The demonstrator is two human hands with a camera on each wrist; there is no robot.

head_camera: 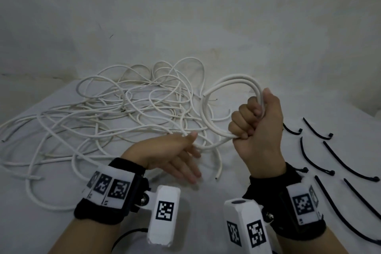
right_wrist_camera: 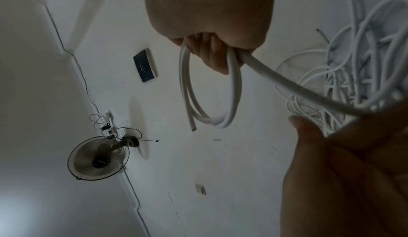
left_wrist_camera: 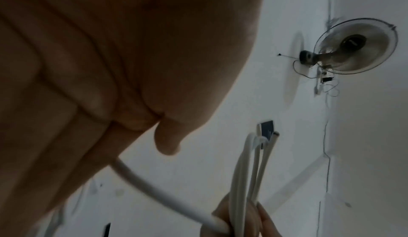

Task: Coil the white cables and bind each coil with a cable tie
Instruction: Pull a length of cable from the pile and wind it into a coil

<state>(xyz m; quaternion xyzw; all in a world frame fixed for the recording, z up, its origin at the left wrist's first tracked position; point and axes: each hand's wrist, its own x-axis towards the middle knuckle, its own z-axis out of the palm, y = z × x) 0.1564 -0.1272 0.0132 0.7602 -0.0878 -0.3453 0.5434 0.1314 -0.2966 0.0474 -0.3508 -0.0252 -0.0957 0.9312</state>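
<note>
My right hand (head_camera: 254,123) is raised in a fist, gripping a small coil of white cable (head_camera: 231,80) of about two loops. The same coil (right_wrist_camera: 234,92) hangs from those fingers in the right wrist view. From the fist the cable runs left to my left hand (head_camera: 181,150), which lies palm up. Its thumb is laid over the strand and its other fingers are stretched out. In the left wrist view the strand (left_wrist_camera: 154,190) comes out between thumb and forefinger. A loose tangle of white cables (head_camera: 123,109) lies on the table behind both hands.
Several black cable ties (head_camera: 348,163) lie spread on the white cloth (head_camera: 61,231) to the right of my right wrist. A plain wall stands close behind the cable pile. A wall fan (right_wrist_camera: 99,158) shows high up in the wrist views.
</note>
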